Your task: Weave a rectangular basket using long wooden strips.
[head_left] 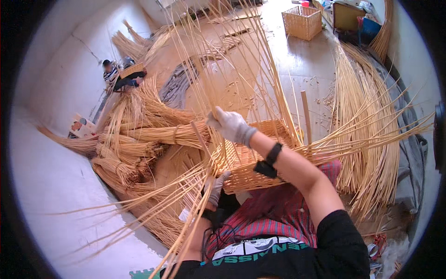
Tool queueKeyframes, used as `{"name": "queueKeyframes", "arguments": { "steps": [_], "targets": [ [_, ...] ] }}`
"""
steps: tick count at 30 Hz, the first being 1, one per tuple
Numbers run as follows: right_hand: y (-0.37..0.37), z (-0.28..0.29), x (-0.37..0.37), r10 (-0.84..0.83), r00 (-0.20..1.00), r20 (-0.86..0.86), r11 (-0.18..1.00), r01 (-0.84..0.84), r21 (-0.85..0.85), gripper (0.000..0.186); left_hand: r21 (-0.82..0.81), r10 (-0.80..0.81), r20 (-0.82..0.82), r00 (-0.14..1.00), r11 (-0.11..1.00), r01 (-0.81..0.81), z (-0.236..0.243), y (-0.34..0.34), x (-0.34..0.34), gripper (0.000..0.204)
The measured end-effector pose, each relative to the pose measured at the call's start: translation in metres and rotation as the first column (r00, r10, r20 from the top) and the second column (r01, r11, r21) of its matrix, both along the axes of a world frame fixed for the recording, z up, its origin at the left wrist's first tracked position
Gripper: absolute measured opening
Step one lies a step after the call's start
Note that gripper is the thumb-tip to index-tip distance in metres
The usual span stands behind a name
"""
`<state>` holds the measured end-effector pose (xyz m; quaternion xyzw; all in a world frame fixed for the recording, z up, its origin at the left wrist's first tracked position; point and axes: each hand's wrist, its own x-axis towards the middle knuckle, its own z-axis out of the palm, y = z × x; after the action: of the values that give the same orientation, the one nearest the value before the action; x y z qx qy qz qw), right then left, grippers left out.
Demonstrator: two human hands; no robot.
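Note:
A partly woven, rectangular wicker basket (253, 176) rests on the red striped cloth (260, 209) over my lap, long pale strands fanning upward and out to both sides. My right hand (228, 124), in a whitish glove, is raised above the basket's left part, closed on upright strands (217, 93). My left hand (214, 188), also gloved, is lower, closed on the basket's left corner among the strands, its fingers partly hidden. A black band with a small black device is on my right forearm.
Bundles of strands (144, 137) lie along the left, more (371, 139) along the right. At the back left a seated person (111, 74) holds a wicker piece. A finished-looking square basket (301, 24) stands at the back right. Wooden sticks (305, 111) stand up beside my basket. White walls border both sides.

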<state>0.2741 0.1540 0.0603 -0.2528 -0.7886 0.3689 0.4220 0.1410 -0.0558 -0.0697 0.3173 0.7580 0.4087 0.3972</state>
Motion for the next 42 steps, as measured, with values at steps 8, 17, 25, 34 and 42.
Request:
{"name": "queueKeyframes", "arguments": {
  "steps": [8, 17, 25, 34, 42],
  "targets": [
    [0.042, 0.016, -0.053, -0.356, 0.536, 0.766, 0.792, -0.262, 0.551, 0.043, 0.182, -0.048, -0.126, 0.991, 0.981, 0.070, -0.014, -0.011, 0.005, 0.066],
    [-0.122, -0.042, 0.051, 0.178, 0.905, 0.387, 0.983, -0.178, -0.038, 0.026, 0.156, -0.021, 0.036, 0.999, 0.988, 0.016, -0.011, -0.014, 0.006, 0.073],
    [-0.109, -0.114, 0.077, -0.243, 0.889, -0.387, 0.777, -0.061, -0.626, 0.019, 0.053, -0.012, 0.263, 0.965, 0.999, -0.002, -0.001, 0.002, -0.001, 0.065],
    [-0.036, -0.037, -0.023, -0.049, 0.965, 0.258, 0.999, 0.045, 0.021, 0.056, 0.377, 0.016, 0.379, 0.925, 0.910, -0.170, -0.008, 0.001, 0.013, 0.040],
    [-0.034, -0.041, -0.043, -0.335, 0.781, 0.528, 0.932, 0.356, 0.065, 0.094, 0.467, 0.171, 0.377, 0.911, 0.814, -0.346, -0.037, 0.019, 0.025, 0.052]
  ]
}}
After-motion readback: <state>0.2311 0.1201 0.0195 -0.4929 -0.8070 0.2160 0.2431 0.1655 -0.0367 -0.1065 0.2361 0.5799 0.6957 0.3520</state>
